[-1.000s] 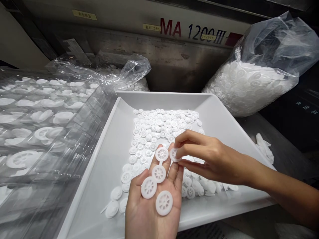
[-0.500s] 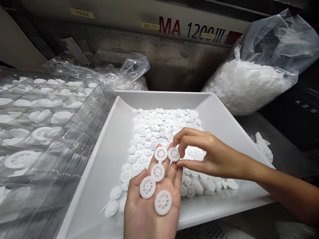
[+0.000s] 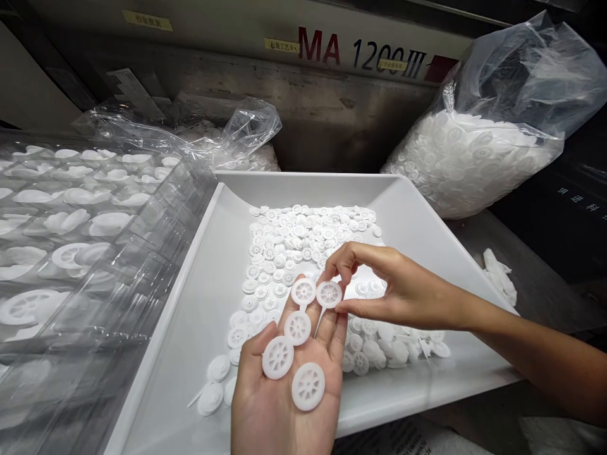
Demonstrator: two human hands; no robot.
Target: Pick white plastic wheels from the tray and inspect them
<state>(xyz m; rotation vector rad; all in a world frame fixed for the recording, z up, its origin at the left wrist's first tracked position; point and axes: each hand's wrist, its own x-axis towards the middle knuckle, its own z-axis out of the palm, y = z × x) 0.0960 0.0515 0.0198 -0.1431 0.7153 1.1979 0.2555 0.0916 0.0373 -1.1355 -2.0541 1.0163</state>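
Observation:
Palm up, my left hand (image 3: 287, 411) carries several small white spoked plastic wheels, its fingers stretched beneath them. One wheel (image 3: 308, 386) lies alone on the palm. Another wheel (image 3: 277, 357) is by the thumb, touching a wheel (image 3: 297, 328) farther up; a short stem runs from that one to a wheel (image 3: 303, 291) at the fingertips. My right hand (image 3: 379, 284) is closed in a pinch, thumb and index finger on the edge of a wheel (image 3: 329, 294) with a thin stem, over the left fingertips. Below both hands, many similar wheels (image 3: 303, 234) lie in a white tray (image 3: 161, 354).
At left stands a clear plastic compartment tray (image 3: 156, 221) with white parts in its cells. A clear bag (image 3: 474, 158) of white wheels leans at the back right. Another clear bag (image 3: 232, 145) lies behind the tray. A machine panel (image 3: 227, 22) spans the back.
The whole view has shifted slightly. My right fingertips have moved a little around the pinched wheel, which is tilted slightly differently. The wheels on my left palm keep their arrangement.

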